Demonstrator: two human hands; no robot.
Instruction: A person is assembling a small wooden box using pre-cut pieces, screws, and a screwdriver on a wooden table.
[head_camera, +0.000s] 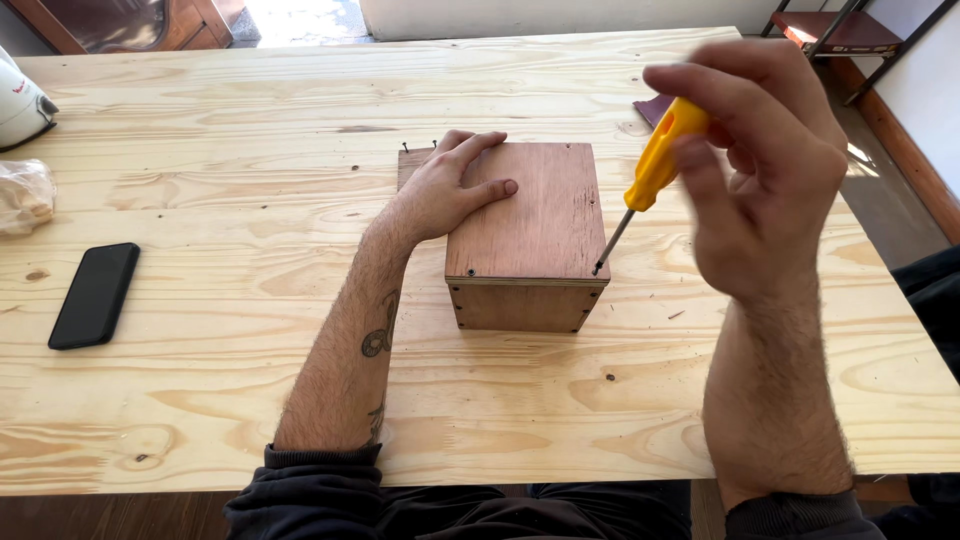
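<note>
Head view: we press our left hand (445, 190) flat, fingers spread, on the wooden box (528, 240); right hand (765, 165) fingers clamp the blurred yellow screwdriver (650, 175), tip at a corner, on the pine table (220, 380).

The table (200, 400) is pale, knotty pine with a matt, visible grain. The box (530, 230) is reddish-brown plywood, smooth and dull. The screwdriver (650, 175) has a glossy yellow plastic handle and thin metal shaft. At left, the phone (95, 295) is glossy black.
</note>
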